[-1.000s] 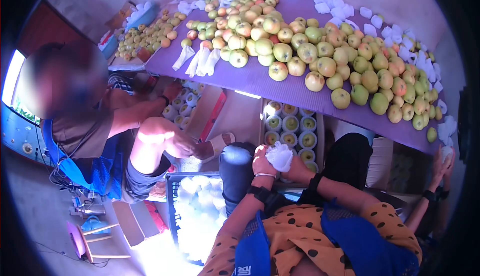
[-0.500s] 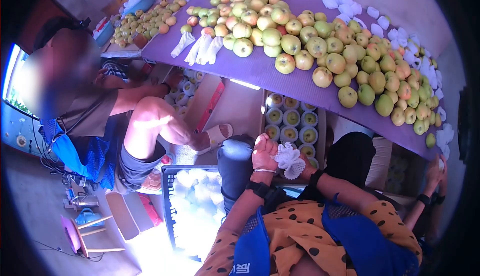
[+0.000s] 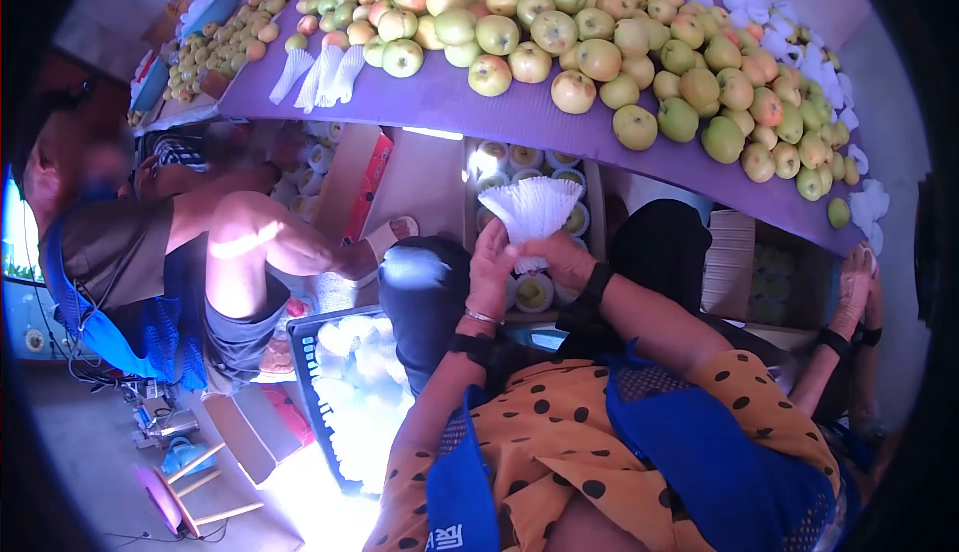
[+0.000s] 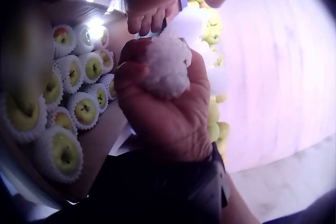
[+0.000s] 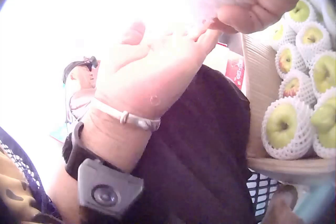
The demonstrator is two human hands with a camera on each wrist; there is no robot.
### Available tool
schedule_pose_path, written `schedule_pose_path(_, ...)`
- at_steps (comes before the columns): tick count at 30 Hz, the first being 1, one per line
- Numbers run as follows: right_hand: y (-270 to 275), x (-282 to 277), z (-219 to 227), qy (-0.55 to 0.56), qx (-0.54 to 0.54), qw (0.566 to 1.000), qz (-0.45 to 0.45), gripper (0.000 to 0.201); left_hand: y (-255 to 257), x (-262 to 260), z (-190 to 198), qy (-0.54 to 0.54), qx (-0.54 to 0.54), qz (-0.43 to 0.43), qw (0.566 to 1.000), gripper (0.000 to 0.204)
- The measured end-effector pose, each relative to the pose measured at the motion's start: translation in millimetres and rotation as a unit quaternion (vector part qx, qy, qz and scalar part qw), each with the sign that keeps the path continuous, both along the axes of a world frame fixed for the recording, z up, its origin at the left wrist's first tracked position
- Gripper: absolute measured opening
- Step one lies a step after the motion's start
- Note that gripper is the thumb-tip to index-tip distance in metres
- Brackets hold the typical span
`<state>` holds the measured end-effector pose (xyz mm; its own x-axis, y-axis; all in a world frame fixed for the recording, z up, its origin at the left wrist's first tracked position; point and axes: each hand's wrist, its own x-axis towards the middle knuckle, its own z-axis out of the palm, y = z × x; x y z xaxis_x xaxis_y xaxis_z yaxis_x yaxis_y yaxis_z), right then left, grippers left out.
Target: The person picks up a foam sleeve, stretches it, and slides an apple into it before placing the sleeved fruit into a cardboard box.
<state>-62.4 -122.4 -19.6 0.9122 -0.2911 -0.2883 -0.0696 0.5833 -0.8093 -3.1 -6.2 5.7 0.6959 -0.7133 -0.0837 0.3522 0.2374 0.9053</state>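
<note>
A white foam net sleeve (image 3: pixel 534 210) stands up between my hands, flared wide at its top and gathered at its foot. My right hand (image 3: pixel 565 256) grips the gathered part. In the left wrist view the right hand (image 4: pixel 168 108) has its fingers and thumb wrapped round the bunched white net (image 4: pixel 168 69). My left hand (image 3: pixel 489 270) is close beside the net, fingers pointing up. The right wrist view shows the left hand's (image 5: pixel 152 77) palm spread flat, its fingertips washed out by glare. Just beyond lies an open carton (image 3: pixel 596 202) of net-wrapped apples (image 3: pixel 534 292).
A purple-topped table (image 3: pixel 420 92) carries a large heap of apples (image 3: pixel 599 27) and several loose foam sleeves (image 3: pixel 330 74). A black crate (image 3: pixel 305 352) of white foam pieces stands by my knee. Another person (image 3: pixel 120 252) sits at left; another person's hands (image 3: pixel 854 282) are at right.
The net, crumpled between my hands before, now fans out upward. Both hands have shifted left and up in the head view, which has itself moved. My left hand's curled fingers have straightened.
</note>
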Motion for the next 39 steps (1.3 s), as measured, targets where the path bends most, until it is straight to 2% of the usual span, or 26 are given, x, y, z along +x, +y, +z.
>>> schedule_pose_path(2, -4, -1, 3, 0.021, 0.016, 0.999, 0.035, 0.033, 0, -5, 3, 0.009, -0.011, 0.006, 1.000, 0.063)
schedule_pose_path(4, -11, -2, -1, 0.044, 0.028, 0.996, 0.068, 0.032, 1, -6, -1, -0.169, 0.087, 0.040, 0.981, 0.059)
schedule_pose_path(5, -13, -2, -4, -0.023, -0.066, 0.992, 0.102, 0.032, 2, -7, 6, -0.169, 0.087, 0.039, 0.981, 0.059)
schedule_pose_path(6, -14, -2, -7, -0.089, -0.159, 0.974, 0.134, 0.032, 5, -8, 12, -0.236, 0.085, 0.041, 0.967, 0.055)
schedule_pose_path(7, -16, -3, -9, -0.089, -0.159, 0.974, 0.133, 0.032, 7, -10, 19, -0.300, 0.083, 0.043, 0.949, 0.052)
schedule_pose_path(8, -17, -3, 5, -0.099, 0.056, 0.982, 0.148, 0.037, 7, -13, 29, -0.301, 0.082, 0.043, 0.949, 0.052)
schedule_pose_path(9, -18, -2, 15, -0.105, 0.267, 0.945, 0.157, 0.042, 6, -16, 41, -0.179, 0.018, 0.080, 0.980, 0.046)
schedule_pose_path(10, -18, -2, 20, -0.105, 0.266, 0.945, 0.158, 0.042, 6, -16, 47, -0.054, -0.047, 0.115, 0.991, 0.041)
schedule_pose_path(11, -18, -1, 24, -0.113, 0.281, 0.937, 0.176, 0.042, 6, -11, 45, -0.110, -0.002, 0.148, 0.983, 0.037)
schedule_pose_path(13, -17, 0, 25, -0.122, 0.295, 0.927, 0.197, 0.043, 10, -14, 42, -0.095, 0.008, 0.141, 0.985, 0.036)
schedule_pose_path(14, -15, 0, 21, -0.093, 0.206, 0.957, 0.178, 0.038, 10, -16, 45, -0.079, 0.019, 0.133, 0.988, 0.036)
schedule_pose_path(15, -13, 0, 18, -0.065, 0.116, 0.978, 0.158, 0.032, 7, -18, 46, -0.068, 0.045, 0.121, 0.989, 0.048)
schedule_pose_path(16, -11, 1, 15, -0.069, 0.115, 0.978, 0.162, 0.032, 4, -19, 34, -0.072, 0.044, 0.124, 0.989, 0.048)
schedule_pose_path(18, -4, 9, 17, 0.009, -0.093, 0.992, 0.080, 0.038, -5, -14, 8, -0.214, 0.077, 0.114, 0.967, 0.078)
schedule_pose_path(20, 3, 12, 28, -0.082, -0.273, 0.958, 0.026, 0.044, -7, -18, 5, -0.264, 0.176, 0.110, 0.942, 0.080)
schedule_pose_path(22, 6, 19, -7, -0.112, -0.403, 0.908, 0.031, 0.045, -10, -17, -5, -0.261, 0.239, 0.145, 0.924, 0.077)
schedule_pose_path(23, 9, 16, -7, -0.121, -0.404, 0.906, 0.033, 0.045, -11, -16, -3, -0.239, 0.235, 0.146, 0.931, 0.071)
schedule_pose_path(25, 13, 10, 6, 0.038, -0.469, 0.881, 0.045, 0.044, -11, -14, 1, -0.222, 0.229, 0.151, 0.936, 0.065)
schedule_pose_path(27, 17, 5, 37, 0.074, -0.494, 0.865, 0.044, 0.044, -7, -11, 3, 0.057, 0.112, 0.085, 0.988, 0.048)
schedule_pose_path(28, 18, 5, 46, 0.116, -0.517, 0.847, 0.044, 0.045, -6, -9, 4, 0.051, 0.112, 0.086, 0.989, 0.048)
schedule_pose_path(30, 18, 7, 35, 0.106, -0.505, 0.855, 0.047, 0.050, -6, -5, 12, 0.109, 0.040, 0.143, 0.983, 0.038)
schedule_pose_path(31, 18, 6, 31, 0.048, -0.502, 0.861, 0.060, 0.054, -2, -1, 17, 0.147, 0.047, 0.129, 0.980, 0.036)
schedule_pose_path(35, 19, 7, 52, -0.130, -0.433, 0.890, 0.058, 0.063, -1, 9, 31, 0.076, 0.076, 0.193, 0.975, 0.033)
schedule_pose_path(36, 18, 9, 50, -0.134, -0.432, 0.890, 0.057, 0.063, -2, 10, 37, 0.071, 0.076, 0.193, 0.976, 0.033)
schedule_pose_path(38, 13, 9, 44, -0.127, -0.409, 0.898, 0.105, 0.068, -3, 11, 43, -0.044, 0.103, 0.210, 0.971, 0.034)
schedule_pose_path(39, 10, 9, 44, -0.131, -0.408, 0.897, 0.104, 0.068, -4, 13, 40, -0.034, 0.074, 0.218, 0.973, 0.035)
